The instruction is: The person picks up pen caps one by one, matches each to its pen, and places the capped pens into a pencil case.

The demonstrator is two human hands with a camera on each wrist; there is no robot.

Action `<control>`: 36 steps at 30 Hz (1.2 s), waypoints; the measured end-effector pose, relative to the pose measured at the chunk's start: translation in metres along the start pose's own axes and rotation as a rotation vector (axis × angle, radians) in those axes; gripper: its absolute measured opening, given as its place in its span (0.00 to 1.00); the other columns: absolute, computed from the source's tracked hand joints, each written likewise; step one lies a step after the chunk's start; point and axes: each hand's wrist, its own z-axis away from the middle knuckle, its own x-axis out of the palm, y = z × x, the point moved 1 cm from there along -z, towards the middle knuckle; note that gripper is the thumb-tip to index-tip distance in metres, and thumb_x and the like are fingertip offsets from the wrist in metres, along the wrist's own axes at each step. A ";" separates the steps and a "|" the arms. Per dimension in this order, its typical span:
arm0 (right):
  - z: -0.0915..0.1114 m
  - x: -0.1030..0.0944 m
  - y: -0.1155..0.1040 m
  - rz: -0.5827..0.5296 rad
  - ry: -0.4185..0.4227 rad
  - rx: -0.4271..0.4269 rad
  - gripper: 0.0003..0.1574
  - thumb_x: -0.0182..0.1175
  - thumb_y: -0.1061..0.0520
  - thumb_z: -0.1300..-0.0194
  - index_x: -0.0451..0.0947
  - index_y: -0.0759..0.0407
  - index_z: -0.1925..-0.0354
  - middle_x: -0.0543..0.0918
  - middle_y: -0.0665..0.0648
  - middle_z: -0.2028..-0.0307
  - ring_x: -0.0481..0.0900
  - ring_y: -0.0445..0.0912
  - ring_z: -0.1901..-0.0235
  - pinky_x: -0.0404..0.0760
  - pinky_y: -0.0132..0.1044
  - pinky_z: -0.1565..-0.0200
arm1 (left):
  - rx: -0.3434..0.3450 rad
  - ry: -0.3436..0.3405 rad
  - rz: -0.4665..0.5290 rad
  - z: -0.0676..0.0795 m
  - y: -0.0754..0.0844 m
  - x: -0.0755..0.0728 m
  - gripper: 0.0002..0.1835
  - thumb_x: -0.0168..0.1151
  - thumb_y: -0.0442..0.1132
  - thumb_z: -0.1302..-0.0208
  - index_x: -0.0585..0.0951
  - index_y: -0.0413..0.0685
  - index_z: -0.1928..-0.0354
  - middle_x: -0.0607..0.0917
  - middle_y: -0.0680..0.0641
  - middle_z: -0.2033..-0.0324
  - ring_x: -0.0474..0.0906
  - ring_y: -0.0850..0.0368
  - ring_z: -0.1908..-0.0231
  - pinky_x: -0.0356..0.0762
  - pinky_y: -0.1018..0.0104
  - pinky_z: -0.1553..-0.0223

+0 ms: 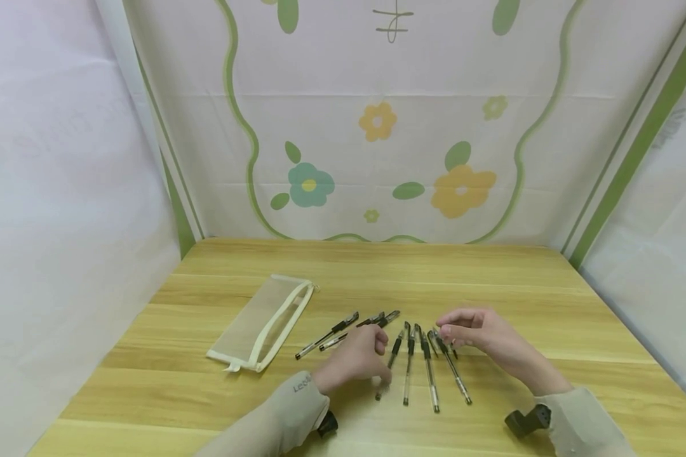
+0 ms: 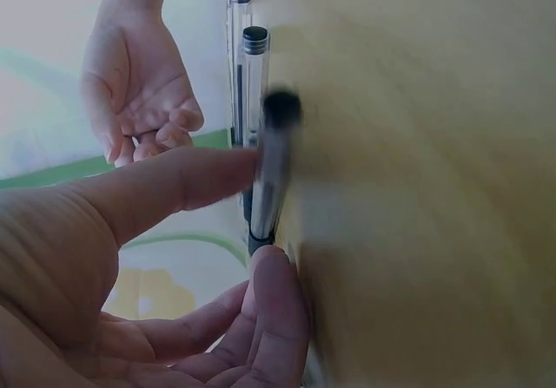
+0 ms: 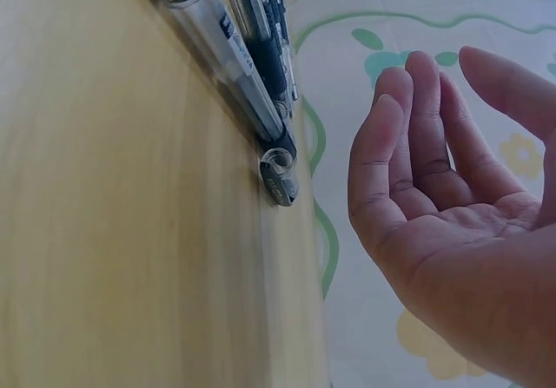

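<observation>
Black gel pens lie on the wooden table in two groups. My left hand (image 1: 354, 358) is at the leftmost pen (image 1: 397, 346) of the right-hand group. In the left wrist view, the thumb and fingers of that hand pinch this clear-barrelled pen (image 2: 274, 171), whose dark end is blurred. Beside it lie several more pens (image 1: 429, 374), caps pointing away from me. Over the right end of this row hovers my right hand (image 1: 486, 333), fingers loosely bent; the right wrist view shows its palm (image 3: 469, 223) holding nothing, apart from the nearest pen (image 3: 230, 67).
Left of my left hand are three slanted pens (image 1: 328, 334), partly covered by it. A beige mesh pencil pouch (image 1: 257, 311) with a zip lies farther left. A flowered cloth (image 1: 377, 171) hangs behind the table (image 1: 463, 266), with white cloth at both sides.
</observation>
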 end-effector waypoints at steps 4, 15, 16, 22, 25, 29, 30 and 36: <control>0.001 0.000 0.000 -0.007 0.002 0.017 0.26 0.63 0.54 0.32 0.74 0.72 0.44 0.78 0.74 0.48 0.79 0.61 0.51 0.77 0.52 0.49 | 0.023 0.002 0.023 0.001 -0.004 -0.002 0.26 0.75 0.22 0.61 0.80 0.36 0.55 0.79 0.49 0.66 0.74 0.57 0.66 0.78 0.65 0.64; 0.001 0.001 -0.001 -0.017 -0.011 0.012 0.26 0.62 0.54 0.31 0.74 0.74 0.45 0.79 0.74 0.50 0.79 0.60 0.52 0.77 0.52 0.48 | 0.079 0.017 0.026 0.007 -0.007 -0.010 0.15 0.75 0.21 0.59 0.83 0.37 0.67 0.83 0.50 0.74 0.78 0.60 0.73 0.79 0.67 0.68; 0.001 0.002 -0.001 -0.016 -0.014 0.008 0.26 0.62 0.54 0.31 0.74 0.74 0.45 0.78 0.74 0.50 0.79 0.60 0.52 0.77 0.52 0.48 | 0.080 0.018 0.025 0.007 -0.008 -0.011 0.14 0.74 0.21 0.59 0.83 0.37 0.67 0.83 0.50 0.74 0.78 0.60 0.73 0.79 0.67 0.68; 0.001 0.002 0.000 -0.026 -0.025 0.000 0.24 0.61 0.55 0.30 0.74 0.73 0.45 0.79 0.73 0.51 0.79 0.59 0.53 0.78 0.52 0.49 | 0.098 0.017 0.031 0.006 -0.013 -0.012 0.12 0.73 0.21 0.56 0.84 0.37 0.67 0.84 0.50 0.75 0.79 0.62 0.74 0.79 0.69 0.68; 0.001 0.001 0.000 -0.035 -0.025 0.005 0.24 0.61 0.55 0.30 0.74 0.73 0.45 0.79 0.73 0.51 0.79 0.60 0.52 0.78 0.52 0.49 | 0.107 0.007 0.047 0.006 -0.014 -0.014 0.12 0.72 0.21 0.56 0.84 0.36 0.66 0.84 0.49 0.74 0.79 0.61 0.73 0.79 0.68 0.68; 0.001 0.001 0.001 -0.042 -0.014 0.032 0.25 0.62 0.54 0.31 0.75 0.72 0.45 0.79 0.73 0.50 0.79 0.61 0.51 0.78 0.51 0.49 | 0.094 -0.013 0.056 0.007 -0.014 -0.016 0.14 0.71 0.20 0.57 0.84 0.36 0.65 0.84 0.48 0.72 0.79 0.59 0.72 0.80 0.66 0.68; 0.001 0.001 0.001 -0.043 -0.009 0.038 0.25 0.63 0.54 0.32 0.75 0.72 0.46 0.79 0.73 0.50 0.78 0.61 0.51 0.78 0.51 0.49 | 0.090 -0.016 0.053 0.007 -0.014 -0.017 0.15 0.72 0.19 0.58 0.83 0.37 0.65 0.84 0.48 0.73 0.79 0.59 0.72 0.80 0.66 0.68; 0.000 0.000 0.003 -0.033 -0.013 0.028 0.25 0.62 0.54 0.31 0.74 0.73 0.45 0.78 0.74 0.51 0.79 0.61 0.52 0.78 0.51 0.50 | 0.103 -0.015 0.016 0.007 -0.015 -0.019 0.15 0.72 0.19 0.59 0.83 0.38 0.67 0.84 0.48 0.74 0.78 0.59 0.74 0.79 0.67 0.69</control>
